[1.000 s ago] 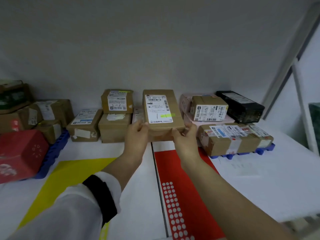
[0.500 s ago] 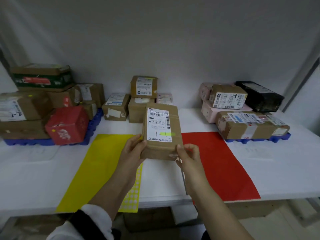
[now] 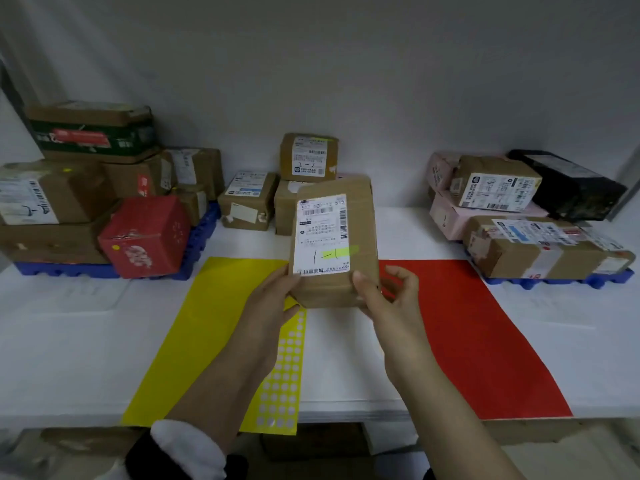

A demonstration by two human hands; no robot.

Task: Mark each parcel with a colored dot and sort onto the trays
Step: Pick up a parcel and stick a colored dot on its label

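Observation:
I hold a flat brown parcel [image 3: 360,216] above the white table, tilted up toward me. Its white shipping label carries a handwritten "1-1" and a yellow-green highlighter stroke. My left hand [image 3: 273,299] grips its lower left corner and my right hand [image 3: 384,296] grips its lower right corner. Under my hands lie a yellow sticker sheet [image 3: 214,327] with a strip of dots along its right side and a red sticker sheet [image 3: 485,334]. A blue tray [image 3: 197,244] stands at the left and another blue tray [image 3: 554,282] at the right, both loaded with parcels.
A red box [image 3: 145,237] and stacked brown boxes [image 3: 52,195] fill the left tray. Brown, pink and black parcels [image 3: 519,209] sit on the right tray. Loose brown parcels [image 3: 308,157] stand against the back wall at the middle. The table's front edge runs just below the sheets.
I have lifted the parcel off the pile at the back wall and drawn it toward me, over the gap between the yellow and red sheets. Both hands keep their grip.

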